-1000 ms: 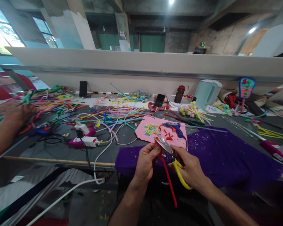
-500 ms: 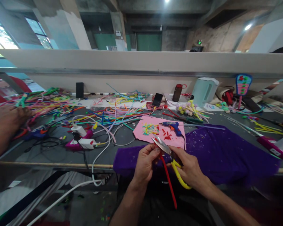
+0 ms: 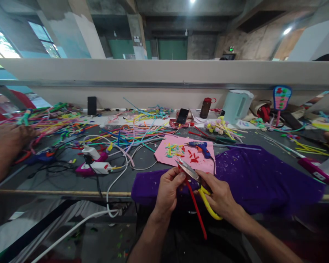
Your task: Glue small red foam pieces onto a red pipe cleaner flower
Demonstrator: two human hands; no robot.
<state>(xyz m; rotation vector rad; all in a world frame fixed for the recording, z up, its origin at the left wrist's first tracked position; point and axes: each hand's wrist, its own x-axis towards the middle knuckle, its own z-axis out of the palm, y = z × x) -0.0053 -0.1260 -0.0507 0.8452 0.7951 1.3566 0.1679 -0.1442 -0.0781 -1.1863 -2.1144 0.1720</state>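
My left hand (image 3: 167, 188) pinches a red fuzzy stem (image 3: 196, 206) near its upper end, and the rest hangs down past the table's front edge. In my right hand (image 3: 218, 190) is a pair of scissors (image 3: 190, 170) with yellow handles; its blades point up and left, over the tip of the red stem. Just beyond both hands lies a pink sheet (image 3: 164, 146), bearing short red pieces (image 3: 193, 157) and yellow, green and white pieces (image 3: 173, 149). A blue glue gun (image 3: 203, 148) rests on the sheet's right part.
Purple cloth (image 3: 249, 175) covers the front edge. Power strips (image 3: 91, 168) and white cables lie left, long coloured stems (image 3: 142, 133) behind. A phone (image 3: 182, 116), bottle (image 3: 205, 107) and kettle (image 3: 237, 106) stand at the back. Another person's hands (image 3: 15, 137) are far left.
My hands and the scissors have hardly moved; the red stem's lower end has shifted slightly. Part of another person's hand has come in at the far right edge.
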